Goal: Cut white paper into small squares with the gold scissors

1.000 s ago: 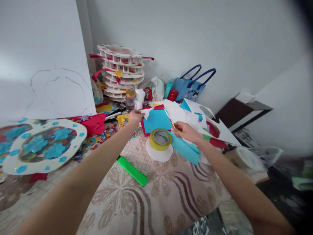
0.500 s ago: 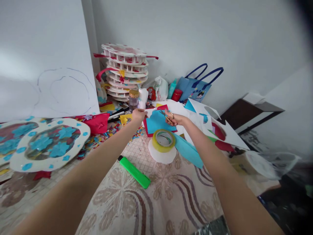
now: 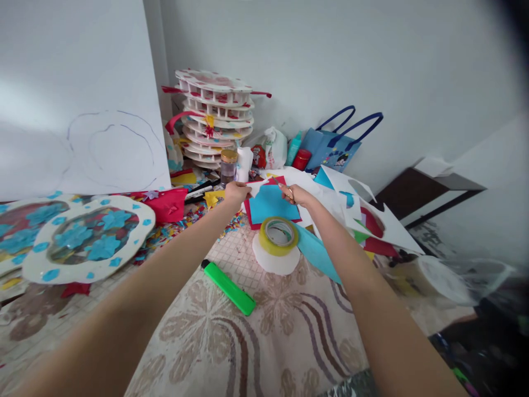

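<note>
My left hand (image 3: pixel 237 192) pinches a small piece of white paper (image 3: pixel 257 187) by its left end. Scissors (image 3: pixel 289 192) with gold-coloured handles are in my right hand (image 3: pixel 295 195), their blades pointing up and left toward that white paper. Whether the blades touch the paper I cannot tell. Beneath both hands lies a blue sheet (image 3: pixel 273 205) on top of a red sheet (image 3: pixel 255 225). Nearer to me, a roll of yellowish tape (image 3: pixel 279 236) rests on a white paper disc (image 3: pixel 276 264).
A green box cutter (image 3: pixel 229 288) lies on the patterned tablecloth (image 3: pixel 276 336). At left are white ring frames (image 3: pixel 144 226) with blue flowers; behind stands a stack of white tiers (image 3: pixel 217 118). A jar (image 3: pixel 228 167), a blue bag (image 3: pixel 334 146) and cut paper (image 3: pixel 392 226) lie beyond.
The scissors have turned in my right hand, their blades now higher and the handles less visible. My left hand still holds the white paper. The whole view has shifted slightly.
</note>
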Demonstrator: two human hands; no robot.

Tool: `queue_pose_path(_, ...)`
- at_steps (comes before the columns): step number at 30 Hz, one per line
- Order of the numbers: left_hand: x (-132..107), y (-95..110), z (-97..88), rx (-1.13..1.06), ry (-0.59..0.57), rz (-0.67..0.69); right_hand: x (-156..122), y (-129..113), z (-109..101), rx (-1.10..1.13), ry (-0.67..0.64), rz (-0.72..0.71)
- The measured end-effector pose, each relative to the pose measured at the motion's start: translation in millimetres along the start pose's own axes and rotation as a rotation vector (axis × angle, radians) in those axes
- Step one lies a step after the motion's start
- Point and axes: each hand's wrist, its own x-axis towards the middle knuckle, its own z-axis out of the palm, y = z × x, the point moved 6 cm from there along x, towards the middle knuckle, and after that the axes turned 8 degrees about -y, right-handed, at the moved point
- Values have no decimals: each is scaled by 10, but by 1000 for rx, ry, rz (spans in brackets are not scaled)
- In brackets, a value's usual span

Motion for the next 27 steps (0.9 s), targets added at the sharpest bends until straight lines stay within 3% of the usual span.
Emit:
queue_pose_path(3,-132,89,-75,16,-23,32,-190,-63,-61,-75,67,-16)
queue_pose_path(6,-417,208,-294,36,-42,100,-533,-190,-51,-143,126,-72)
queue_pose_path(9,-901,302,-630,57,-56,173,-1062,-294,143,-202,157,-141)
queue_pose_path(11,-1299,300,-849,67,-93,188,-1458,-303,401,-239,131,-184)
queue_pose_path(15,-2051,44,-1124,135,-279,112,-2085,-147,997,-504,114,-180)
queue_pose_path(19,-2490,-409,-1290,203,-373,6,-2305,40,1365,-689,149,-120)
queue_pose_path(23,-2658,-727,-1372,246,-398,-66,-2308,81,1449,-716,144,-85)
queue_pose_path(27,-2730,-815,-1446,327,-357,-62,-2303,-65,1382,-759,198,-122)
